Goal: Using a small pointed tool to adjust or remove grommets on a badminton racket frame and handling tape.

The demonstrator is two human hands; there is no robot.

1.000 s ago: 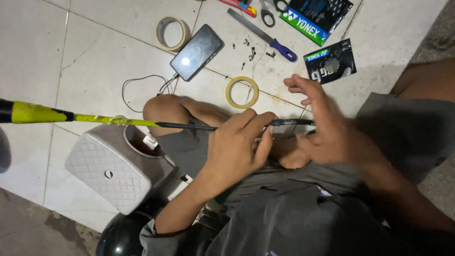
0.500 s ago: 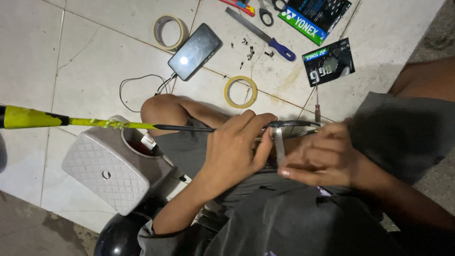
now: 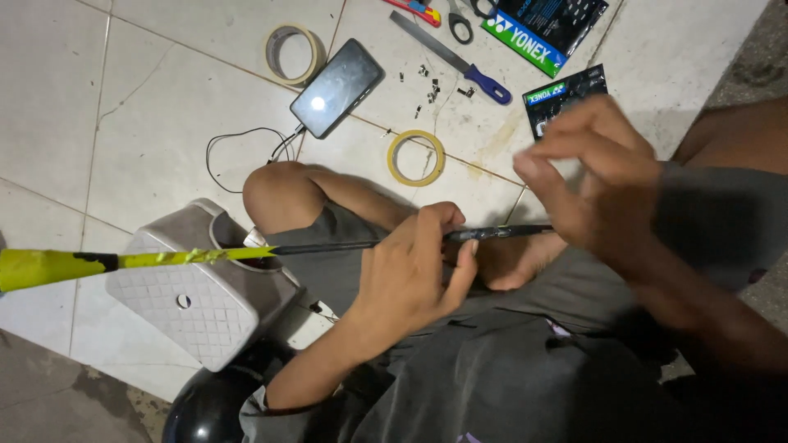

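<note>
Here, racket shaft (image 3: 345, 244) in left hand (image 3: 414, 275).

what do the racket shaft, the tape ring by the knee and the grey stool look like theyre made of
Thin black racket shaft: probably carbon or graphite, smooth, matte, very slim. Yellowish tape ring: looks like paper masking tape, dull and flat. Pale grey stool: moulded plastic, judging by its embossed diamond grid and rounded corners.

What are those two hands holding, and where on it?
The left hand grips a racket's thin dark shaft, away from the yellow handle. The right hand is raised above it; whether it pinches anything cannot be told.
</note>
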